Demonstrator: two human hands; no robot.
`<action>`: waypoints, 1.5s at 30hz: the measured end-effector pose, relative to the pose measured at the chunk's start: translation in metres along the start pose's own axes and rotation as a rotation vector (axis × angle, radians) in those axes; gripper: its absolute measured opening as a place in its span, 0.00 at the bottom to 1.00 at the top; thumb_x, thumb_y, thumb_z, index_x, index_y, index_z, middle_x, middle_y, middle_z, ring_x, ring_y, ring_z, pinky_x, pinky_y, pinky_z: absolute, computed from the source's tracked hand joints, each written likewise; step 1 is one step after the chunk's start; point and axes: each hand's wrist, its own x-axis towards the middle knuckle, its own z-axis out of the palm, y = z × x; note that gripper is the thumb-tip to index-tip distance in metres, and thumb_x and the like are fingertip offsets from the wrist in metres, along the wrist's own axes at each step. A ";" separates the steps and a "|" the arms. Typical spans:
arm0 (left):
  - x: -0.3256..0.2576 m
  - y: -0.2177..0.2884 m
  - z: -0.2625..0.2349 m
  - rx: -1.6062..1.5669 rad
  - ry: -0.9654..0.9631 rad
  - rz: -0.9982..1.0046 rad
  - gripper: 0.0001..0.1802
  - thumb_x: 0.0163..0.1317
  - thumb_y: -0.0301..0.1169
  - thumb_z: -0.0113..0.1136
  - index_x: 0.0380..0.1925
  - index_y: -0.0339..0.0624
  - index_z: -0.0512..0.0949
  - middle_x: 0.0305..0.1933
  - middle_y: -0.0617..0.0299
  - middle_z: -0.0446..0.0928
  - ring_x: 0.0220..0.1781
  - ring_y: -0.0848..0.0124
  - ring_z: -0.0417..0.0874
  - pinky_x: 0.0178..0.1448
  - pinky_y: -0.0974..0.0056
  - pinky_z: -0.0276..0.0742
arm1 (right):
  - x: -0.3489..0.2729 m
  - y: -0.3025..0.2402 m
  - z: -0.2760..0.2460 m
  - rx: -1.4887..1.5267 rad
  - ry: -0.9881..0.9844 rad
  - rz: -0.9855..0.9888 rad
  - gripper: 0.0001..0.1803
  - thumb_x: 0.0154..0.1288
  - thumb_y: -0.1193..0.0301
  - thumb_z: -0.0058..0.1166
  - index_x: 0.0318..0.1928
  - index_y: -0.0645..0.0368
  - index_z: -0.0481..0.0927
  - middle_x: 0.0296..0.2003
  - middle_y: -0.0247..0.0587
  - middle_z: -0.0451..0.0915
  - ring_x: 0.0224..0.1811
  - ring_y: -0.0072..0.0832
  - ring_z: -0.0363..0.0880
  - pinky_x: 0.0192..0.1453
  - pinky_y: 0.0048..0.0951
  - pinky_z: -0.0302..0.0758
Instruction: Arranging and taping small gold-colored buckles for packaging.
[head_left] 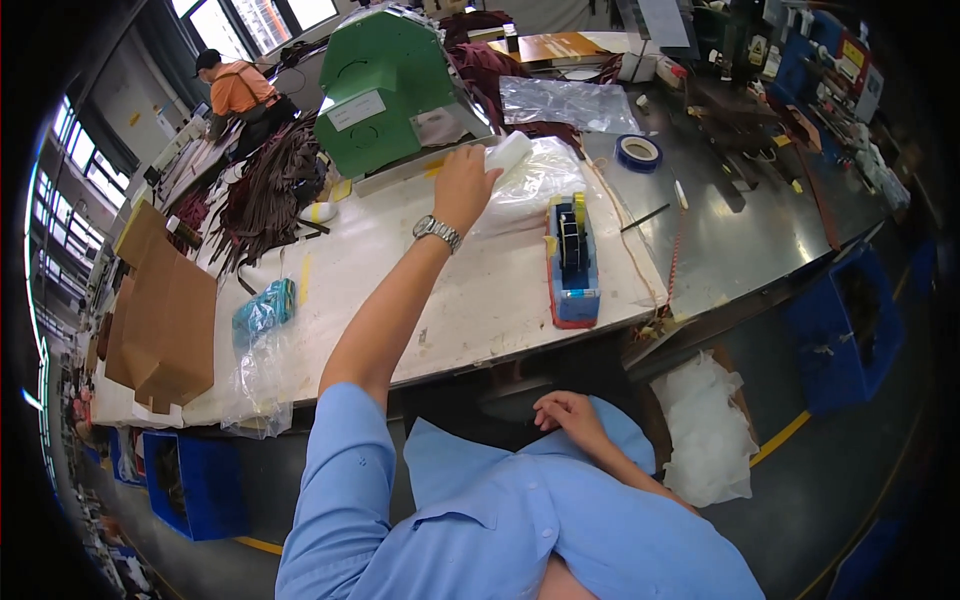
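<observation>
My left hand [466,187], with a metal watch on its wrist, reaches over the pale worktop [385,300] to the foot of a green machine [385,90]. Its fingers are closed at the end of a white roll of plastic [510,153]; the palm side is hidden. Beside the roll, a clear plastic bag [548,180] lies crumpled. A blue tape dispenser [577,265] holding tape stands to the right of the bag. Low in front of my body, my right hand [572,417] hangs near the table edge, fingers loosely bent and apart, with nothing visible in them.
An open cardboard box [165,310] and a teal packet in plastic [266,310] sit at left. Dark strips [270,185] are heaped behind. A blue tape roll [638,153] lies on the metal table. Blue bins [850,325] stand below. A person in orange [240,90] works far left.
</observation>
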 end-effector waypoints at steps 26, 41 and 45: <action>-0.134 0.004 -0.199 -0.129 -0.368 0.257 0.29 0.51 0.25 0.77 0.55 0.42 0.79 0.52 0.54 0.81 0.52 0.53 0.85 0.55 0.52 0.83 | 0.013 -0.198 0.079 -0.973 0.111 -1.076 0.30 0.61 0.76 0.73 0.65 0.61 0.81 0.58 0.49 0.84 0.62 0.52 0.82 0.65 0.46 0.80; -0.249 -0.047 -0.218 -0.135 -0.233 -0.070 0.28 0.51 0.24 0.77 0.55 0.42 0.81 0.56 0.55 0.83 0.63 0.51 0.82 0.69 0.48 0.78 | 0.154 -0.168 0.118 -1.336 -0.244 -0.725 0.25 0.66 0.70 0.71 0.62 0.61 0.82 0.53 0.51 0.85 0.55 0.51 0.83 0.62 0.45 0.80; -0.263 -0.043 -0.226 -0.264 -0.212 -0.225 0.26 0.54 0.22 0.76 0.56 0.42 0.82 0.61 0.54 0.83 0.67 0.49 0.81 0.70 0.47 0.78 | 0.133 -0.171 0.121 -1.350 -0.266 -0.758 0.28 0.67 0.69 0.71 0.65 0.61 0.81 0.59 0.51 0.82 0.61 0.50 0.80 0.66 0.45 0.78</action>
